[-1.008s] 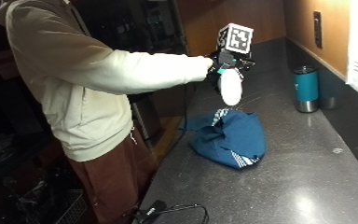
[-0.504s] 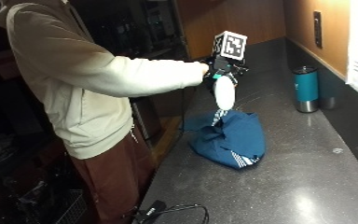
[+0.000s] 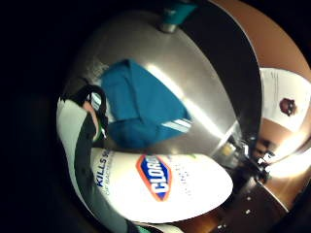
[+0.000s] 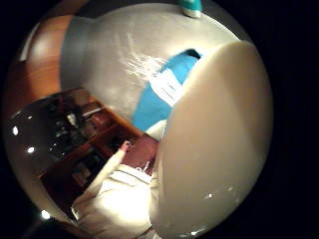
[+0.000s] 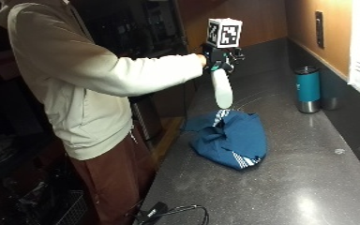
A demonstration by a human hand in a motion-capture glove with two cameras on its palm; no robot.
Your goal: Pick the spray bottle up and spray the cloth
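Black-gloved right hand (image 5: 219, 60) wrapped around neck of white plastic spray bottle (image 5: 221, 91), held upright in air above crumpled blue cloth (image 5: 231, 137) on grey countertop (image 5: 304, 173). Nozzle direction apparently unclear.

teal tumbler (image 5: 307, 89) near wall, well apart from cloth (image 5: 233, 138)

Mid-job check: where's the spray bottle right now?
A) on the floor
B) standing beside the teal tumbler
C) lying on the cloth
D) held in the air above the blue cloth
D: the gloved right hand holds the white spray bottle above the blue cloth, not touching it.
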